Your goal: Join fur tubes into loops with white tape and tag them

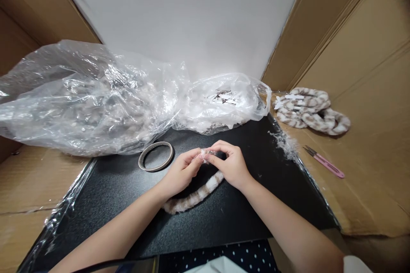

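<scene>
Over the black table, my left hand (pixel 185 168) and my right hand (pixel 232 164) meet, each pinching an end of a fluffy white-and-brown band (pixel 195 196). Its lower part curves beneath my hands in a loop. A small tuft of white and brown fuzz shows between my fingertips; the exact join there is too small to make out. Left of my left hand lies a roll of narrow tape (pixel 156 156), flat on the table and apart from my fingers.
Clear plastic bags, one (pixel 105 111) full of fluffy pieces and a smaller one (pixel 221 102), lie at the back. To the right are finished-looking fluffy loops (pixel 312 111) with white tags, pink thread snips (pixel 325 162) and loose fluff (pixel 285 145). Cardboard walls (pixel 361 72) flank the table (pixel 256 217).
</scene>
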